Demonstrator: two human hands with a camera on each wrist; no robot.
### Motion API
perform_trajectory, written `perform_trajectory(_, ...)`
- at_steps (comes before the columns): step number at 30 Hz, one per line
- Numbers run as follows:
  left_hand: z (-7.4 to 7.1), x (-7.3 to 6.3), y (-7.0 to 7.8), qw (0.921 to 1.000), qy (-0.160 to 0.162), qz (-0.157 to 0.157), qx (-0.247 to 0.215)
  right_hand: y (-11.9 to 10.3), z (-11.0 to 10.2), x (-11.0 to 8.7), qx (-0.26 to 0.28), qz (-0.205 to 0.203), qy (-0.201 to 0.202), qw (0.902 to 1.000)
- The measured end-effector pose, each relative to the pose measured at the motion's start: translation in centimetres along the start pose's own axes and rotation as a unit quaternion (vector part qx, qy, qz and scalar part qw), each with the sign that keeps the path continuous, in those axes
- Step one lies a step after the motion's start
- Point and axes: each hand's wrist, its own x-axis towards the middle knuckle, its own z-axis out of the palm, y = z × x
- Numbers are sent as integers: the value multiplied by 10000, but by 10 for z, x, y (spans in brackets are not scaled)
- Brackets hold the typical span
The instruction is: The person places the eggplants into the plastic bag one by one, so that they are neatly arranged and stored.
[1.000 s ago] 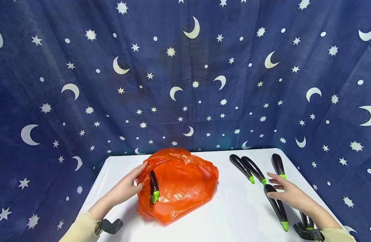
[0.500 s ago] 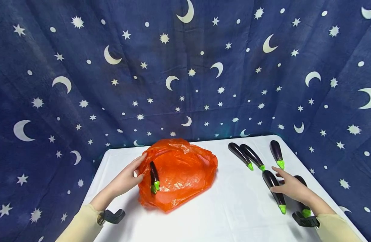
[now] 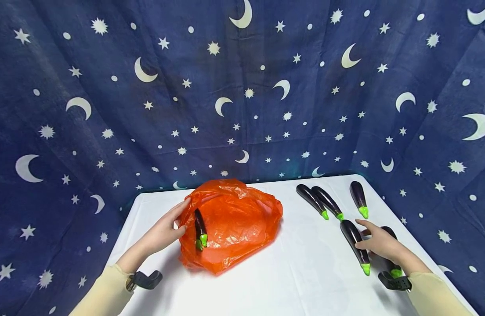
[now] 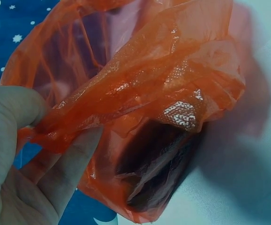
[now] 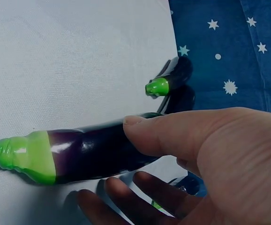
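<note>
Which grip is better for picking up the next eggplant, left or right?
Probably the right grip: it's open, just beside an eggplant. The left grip is farther from it, pinching the orange bag.

A crumpled orange bag (image 3: pixel 238 228), pinched by the left hand (image 3: pixel 163 230), holds dark eggplants (image 3: pixel 200 224); one glossy, green-capped eggplant (image 5: pixel 95 152) lies slantwise at the right hand (image 3: pixel 378 240), four others (image 3: pixel 327 202) near.

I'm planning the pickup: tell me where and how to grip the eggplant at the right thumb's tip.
Likely best: grip the eggplant around its dark middle with the right hand, from above and across its width, because it lies flat on the white table, long and slender.
</note>
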Motion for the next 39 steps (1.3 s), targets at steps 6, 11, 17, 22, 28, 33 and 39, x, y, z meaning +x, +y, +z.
perform_trajectory(6,-1,0,1,10000,-23,-38,-50,2,2,2,9,-3,-24,10000)
perform_trajectory(11,-2,0,3,9999,-30,-69,-83,1,2,4,-40,23,-46,10000)
perform_trajectory(17,-2,2,2,10000,79,39,34,0,2,9,43,52,-123,9999)
perform_trajectory(22,1,0,0,10000,64,-32,43,4,6,9,151,246,-251,9993)
perform_trajectory(28,7,0,-2,9999,0,-72,87,10,8,3,221,408,-316,9984)
perform_trajectory(33,7,0,-3,10000,1,-45,83,11,7,1,286,495,-389,9976)
perform_trajectory(39,5,-1,-4,9999,96,-53,13,11,7,1,629,473,-377,9962)
